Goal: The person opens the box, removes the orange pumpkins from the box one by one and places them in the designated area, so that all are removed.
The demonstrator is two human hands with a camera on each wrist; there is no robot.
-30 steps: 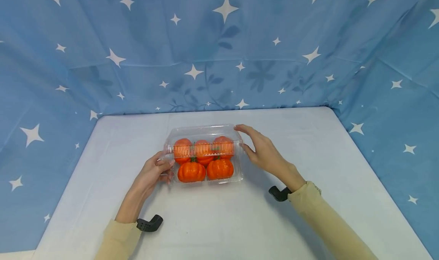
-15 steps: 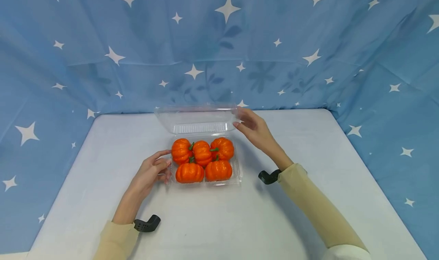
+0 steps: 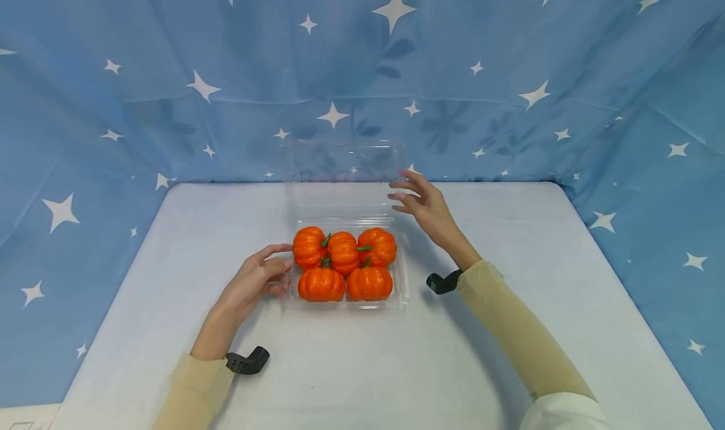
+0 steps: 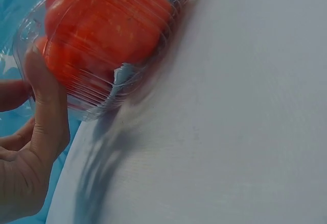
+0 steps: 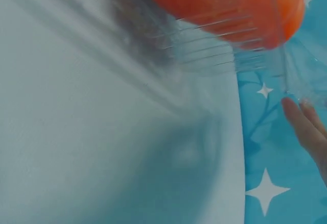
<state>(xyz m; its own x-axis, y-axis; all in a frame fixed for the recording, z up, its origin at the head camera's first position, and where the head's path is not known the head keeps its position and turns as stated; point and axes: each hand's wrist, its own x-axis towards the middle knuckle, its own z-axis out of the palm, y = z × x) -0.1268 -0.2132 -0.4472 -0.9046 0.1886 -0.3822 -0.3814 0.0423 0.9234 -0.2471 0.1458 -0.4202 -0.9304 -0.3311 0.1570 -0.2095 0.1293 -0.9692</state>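
A clear plastic container [image 3: 399, 285] stands on the table with several orange pumpkins [image 3: 321, 284] inside, their stems green. Its hinged lid [image 3: 342, 198] is raised upright at the back. At the container's left side, my left hand [image 3: 249, 285] pinches the rim; in the left wrist view the thumb [image 4: 48, 99] lies against the clear wall [image 4: 87, 109]. My right hand [image 3: 427, 206] is beside the lid's right edge with fingers spread and loosely bent. The right wrist view shows its fingertips [image 5: 294, 106] close to the clear plastic; contact cannot be told.
A white table [image 3: 351, 361] lies under the container. Blue cloth with white stars [image 3: 226, 90] hangs behind the table and at both sides. Each wrist carries a black device, the left one [image 3: 248, 360] and the right one [image 3: 443, 282].
The lid has swung up and back from over the pumpkins to upright. My right hand moved back with it, and its fingers have loosened. My left hand has stayed at the rim.
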